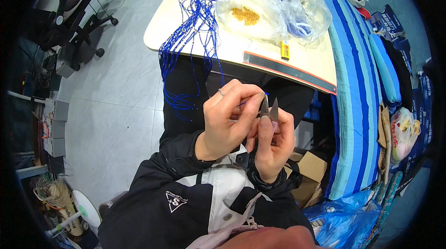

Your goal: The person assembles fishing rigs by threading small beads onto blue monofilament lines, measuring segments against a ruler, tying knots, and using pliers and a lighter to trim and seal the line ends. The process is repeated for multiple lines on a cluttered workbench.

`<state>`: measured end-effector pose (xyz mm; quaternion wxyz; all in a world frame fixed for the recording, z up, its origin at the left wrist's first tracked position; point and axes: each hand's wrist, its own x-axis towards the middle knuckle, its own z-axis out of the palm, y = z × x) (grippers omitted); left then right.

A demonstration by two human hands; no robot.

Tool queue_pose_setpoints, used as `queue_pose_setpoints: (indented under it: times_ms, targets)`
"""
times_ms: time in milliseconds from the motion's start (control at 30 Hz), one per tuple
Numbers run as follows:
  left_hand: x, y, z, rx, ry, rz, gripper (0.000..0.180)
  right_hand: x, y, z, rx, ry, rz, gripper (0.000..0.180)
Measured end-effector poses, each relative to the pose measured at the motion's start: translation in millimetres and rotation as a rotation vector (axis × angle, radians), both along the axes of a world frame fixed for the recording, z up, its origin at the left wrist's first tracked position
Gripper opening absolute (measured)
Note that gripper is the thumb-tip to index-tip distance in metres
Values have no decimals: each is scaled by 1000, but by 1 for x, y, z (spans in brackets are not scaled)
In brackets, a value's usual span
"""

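I see the left hand (232, 114) pinching a blue cord (266, 94) beside scissors (274, 110), blades parted, gripped by the right hand (274, 142), off the table's (158, 28) near edge. My judgement: hold cord taut, fingertips clear, before closing.

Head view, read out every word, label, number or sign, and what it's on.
I won't copy wording, but print shows:
Black jacket: white lettering beside a triangle.
Plastic bag at far right: red lettering.
Dark blue packaging: blurred white lettering.
Cream object, lower left: dark lettering.
Ruler, small yellow item: markings too small to read.
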<state>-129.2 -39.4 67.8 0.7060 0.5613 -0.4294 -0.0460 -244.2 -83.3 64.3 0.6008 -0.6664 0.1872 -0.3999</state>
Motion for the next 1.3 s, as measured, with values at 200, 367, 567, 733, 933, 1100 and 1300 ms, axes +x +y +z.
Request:
queue_pose_setpoints:
  times_ms: [200, 367, 567, 733, 933, 1100, 1300]
  targets:
    - [1, -2, -3, -45, -63, 9, 11, 1, -1, -1, 1, 1, -3, 20]
    - [5, -3, -7, -54, -182, 36, 21, 0, -2, 0, 56, -25, 42, 22]
    - [4, -4, -9, -62, -243, 76, 28, -3, -3, 3, 169, -81, 98, 24]
    - [3, -4, -9, -67, -240, 65, 28, -3, -2, 3, 155, -81, 78, 24]
    - [2, -3, -8, -75, -202, 62, 24, -5, -5, 1, 332, -145, 122, 20]
    - [7, -3, -7, -80, -105, -30, 18, -6, -23, -1, 911, -370, 490, 20]
    - [5, -3, -6, -24, -58, 12, 10, -9, -18, 6, 504, -132, 264, 20]
